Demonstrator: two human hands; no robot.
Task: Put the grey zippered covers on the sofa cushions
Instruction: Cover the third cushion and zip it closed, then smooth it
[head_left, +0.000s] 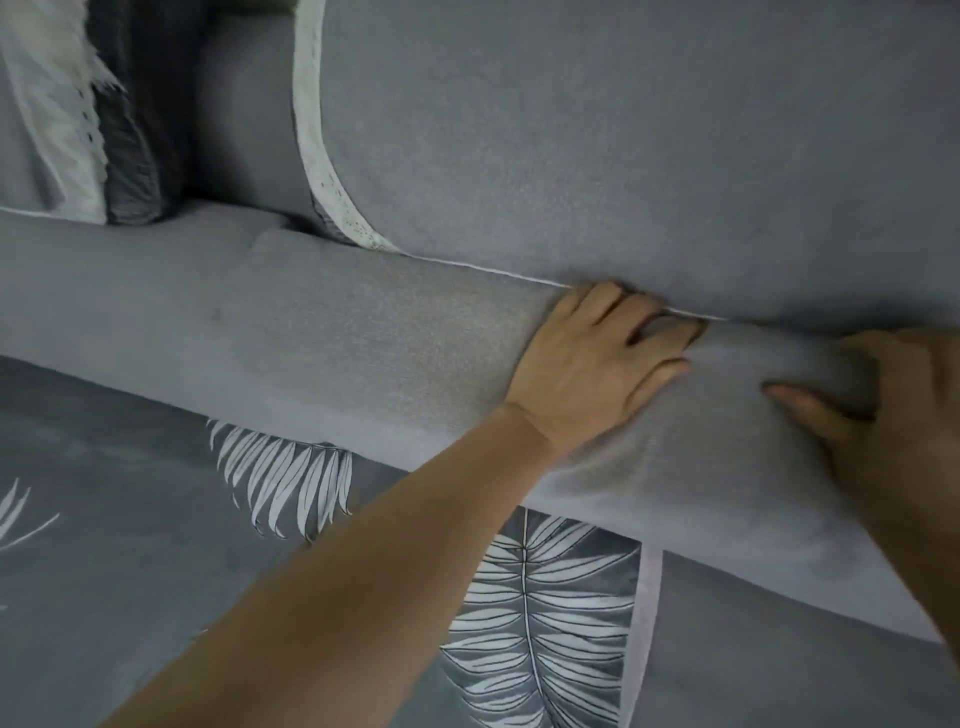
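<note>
**Item: cushion (337, 332), partly dressed.** It lies across the sofa with its long axis running left to right, the right end dipping toward me. Its far long edge is butted against the back cushion (623, 156), and its near long edge overhangs a leaf-print cloth (545, 623).

**Item: cover (701, 467).** Grey, on the cushion. It is smooth toward the left end and wrinkled and slack at the right, under my hands. White piping (493, 269) marks the far edge. No zip is in view.

**Item: left grip (597, 364).** Palm down on top of the cushion, about mid-length. The fingers are curled and dug into the crease at the piping, bunching cover cloth there.

**Item: right grip (893, 415).** On the same cushion, just beside the left grip and nearer the right end. The thumb lies straight on the cover. The fingers are blurred and partly out of frame, so I cannot tell whether they pinch the cloth.

**Relation for the next move (judgement).** The slack lies between and right of both grips. The right grip is nearer the undressed end, so the pull goes along the long axis, rightward.
</note>
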